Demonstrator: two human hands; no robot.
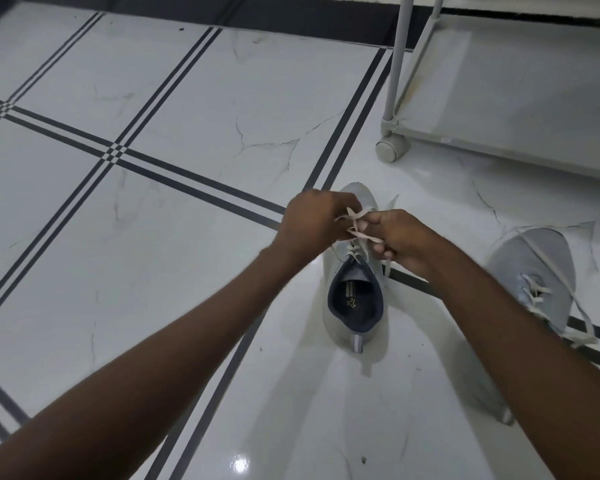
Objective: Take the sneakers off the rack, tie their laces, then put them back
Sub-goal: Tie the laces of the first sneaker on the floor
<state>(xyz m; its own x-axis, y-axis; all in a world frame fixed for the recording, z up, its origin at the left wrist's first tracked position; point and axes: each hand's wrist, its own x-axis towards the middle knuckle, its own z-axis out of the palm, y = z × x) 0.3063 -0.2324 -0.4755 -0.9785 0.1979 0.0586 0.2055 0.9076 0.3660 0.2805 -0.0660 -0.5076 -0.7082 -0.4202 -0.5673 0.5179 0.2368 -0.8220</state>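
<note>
On the tiled floor, the left hand and right hand each pinch the laces over the near sneaker — its long axis runs away from the person, toe toward the rack. The second sneaker — laces loose — lies toward the floor's right edge, toe likewise pointing away.

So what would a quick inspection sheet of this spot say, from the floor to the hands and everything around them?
Surface: glossy white tiled floor with dark stripes, a few small specks.
Job's things: middle sneaker upright on the floor, laces being tied; second sneaker to its right, laces loose.
Clutter: nothing seen.
Grippers: left hand and right hand both pinch the laces.
Cables: nothing seen.
Surroundings: white wheeled rack, visible shelf bare; dark skirting behind.
</note>
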